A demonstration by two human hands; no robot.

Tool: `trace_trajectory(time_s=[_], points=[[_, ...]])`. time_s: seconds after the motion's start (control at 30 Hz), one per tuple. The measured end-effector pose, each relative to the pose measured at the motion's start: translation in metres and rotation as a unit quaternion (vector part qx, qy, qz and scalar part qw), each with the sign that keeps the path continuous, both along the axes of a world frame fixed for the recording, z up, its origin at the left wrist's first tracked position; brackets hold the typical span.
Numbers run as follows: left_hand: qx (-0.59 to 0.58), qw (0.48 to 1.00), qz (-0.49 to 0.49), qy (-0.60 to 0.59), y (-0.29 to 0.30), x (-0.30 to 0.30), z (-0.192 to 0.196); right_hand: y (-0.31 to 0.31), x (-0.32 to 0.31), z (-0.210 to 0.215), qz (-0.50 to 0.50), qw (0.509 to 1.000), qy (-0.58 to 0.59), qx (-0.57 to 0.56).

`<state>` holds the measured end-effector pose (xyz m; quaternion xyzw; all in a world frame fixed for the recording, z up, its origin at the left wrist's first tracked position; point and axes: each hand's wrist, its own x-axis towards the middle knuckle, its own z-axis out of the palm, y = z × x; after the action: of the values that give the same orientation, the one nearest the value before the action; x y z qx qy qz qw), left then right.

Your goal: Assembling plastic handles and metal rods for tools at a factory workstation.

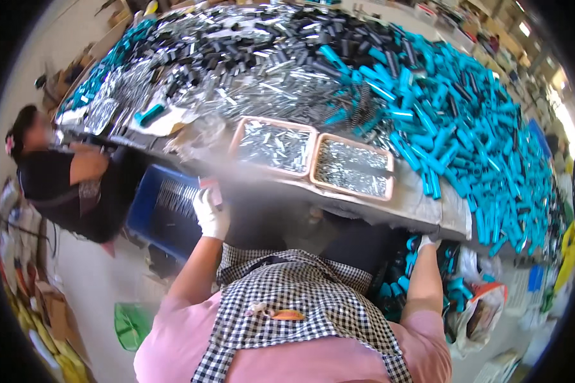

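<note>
A checked apron [300, 287] lies nearest. Beside the blue bin [142, 205], the left hand [212, 216] holds a blurred pink piece [209, 183]. The right hand [430, 241] is at teal parts [410, 263] by the counter's [437, 209] edge; its grip I cannot tell.

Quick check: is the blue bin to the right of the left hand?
No, the blue bin sits left of the white-gloved left hand.

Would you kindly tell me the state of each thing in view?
Left tray: well filled with small metal pieces
Right tray: likewise filled
Blue bin: open, partly filled with slim rods
Turquoise parts: heaped loosely
Plastic bag: open
Checked apron: worn
Left hand: gloved, by the bin; grip unclear
Right hand: gloved, partly hidden; grip unclear
</note>
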<state>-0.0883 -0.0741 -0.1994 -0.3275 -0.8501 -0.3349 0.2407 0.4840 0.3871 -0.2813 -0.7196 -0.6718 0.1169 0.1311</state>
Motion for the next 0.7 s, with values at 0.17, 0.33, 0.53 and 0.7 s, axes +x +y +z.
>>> trace_trajectory(time_s=[0.17,0.33,0.53,0.7], points=[[0.024,0.998,-0.061,-0.013,0.011,0.002,0.047,-0.017,-0.028,0.03,-0.061,0.96,0.269,-0.05],[0.034,0.989,-0.141,0.042,0.04,-0.012,0.142,-0.073,-0.04,0.072,-0.042,0.92,0.373,-0.113],[-0.053,0.971,-0.21,0.104,0.093,-0.049,0.198,-0.05,-0.018,0.049,0.019,0.981,0.13,-0.141],[-0.05,0.978,-0.201,-0.003,0.191,-0.117,0.183,-0.028,-0.039,0.043,0.009,0.99,0.082,-0.114]])
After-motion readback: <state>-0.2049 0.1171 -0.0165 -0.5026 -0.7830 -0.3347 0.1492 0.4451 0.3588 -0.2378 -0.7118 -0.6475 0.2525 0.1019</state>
